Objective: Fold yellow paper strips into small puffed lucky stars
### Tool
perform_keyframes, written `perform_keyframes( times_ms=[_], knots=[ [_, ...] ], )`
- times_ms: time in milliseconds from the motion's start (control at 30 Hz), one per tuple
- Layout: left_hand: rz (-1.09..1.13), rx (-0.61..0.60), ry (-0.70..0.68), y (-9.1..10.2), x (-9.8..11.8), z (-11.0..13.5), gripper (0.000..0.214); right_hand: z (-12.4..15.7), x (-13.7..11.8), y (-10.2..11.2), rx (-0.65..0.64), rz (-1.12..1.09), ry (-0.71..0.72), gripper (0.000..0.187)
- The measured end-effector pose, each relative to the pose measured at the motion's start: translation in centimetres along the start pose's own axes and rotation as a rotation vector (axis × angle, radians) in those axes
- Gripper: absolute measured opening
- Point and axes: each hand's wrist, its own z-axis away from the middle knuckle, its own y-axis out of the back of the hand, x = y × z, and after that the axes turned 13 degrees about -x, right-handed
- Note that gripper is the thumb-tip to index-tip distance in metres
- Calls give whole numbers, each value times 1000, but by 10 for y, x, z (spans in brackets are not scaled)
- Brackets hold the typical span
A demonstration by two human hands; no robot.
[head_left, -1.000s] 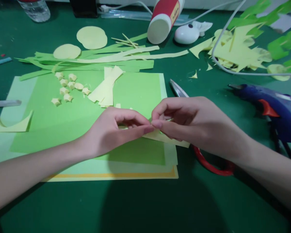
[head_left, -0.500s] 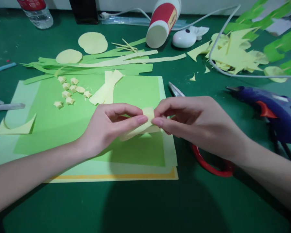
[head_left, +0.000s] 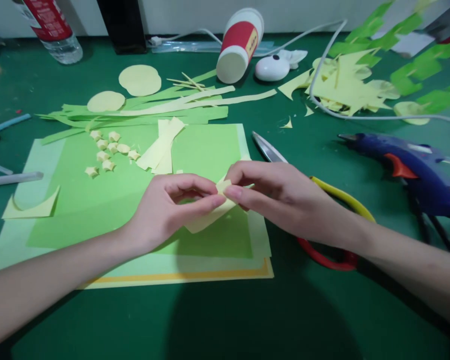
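My left hand (head_left: 168,207) and my right hand (head_left: 277,195) meet over the stack of green paper sheets (head_left: 97,210), both pinching a pale yellow paper strip (head_left: 206,220) that is folded between the fingertips. The strip's loose end hangs down toward the green sheet. Several small folded yellow paper stars (head_left: 107,150) lie on the sheet's far left part, next to a bundle of yellow strips (head_left: 161,145).
Scissors (head_left: 322,250) with red and yellow handles lie under my right wrist. A blue glue gun (head_left: 408,170) sits at right. Green and yellow strips (head_left: 153,102), yellow discs (head_left: 139,80), a tipped paper cup (head_left: 237,47), a white mouse-like object (head_left: 272,68), a bottle (head_left: 48,27) and paper scraps (head_left: 345,87) lie farther back.
The view has tilted so everything sits lower in frame. My hands lifted the strip off the sheet and folded its end between the fingertips; the right hand slid slightly left.
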Motion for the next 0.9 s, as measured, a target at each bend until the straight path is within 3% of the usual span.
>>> perform_keyframes(
  times_ms=[167,300,433,667,900],
  knots=[
    [-88,-102,-37,0,0,2,1,1,1,0,-51,101,80,18],
    [-157,-167,-58,1,0,3,8,1,0,3,-70,-28,-2,20],
    [-142,-130,-78,1,-1,3,13,-1,1,3,-41,-100,-36,18],
    [10,-61,-147,2,-6,3,8,-3,0,-4,-60,25,-19,25],
    [-98,-126,-101,0,-3,4,8,0,-1,-2,-109,-326,-89,28]
  ],
)
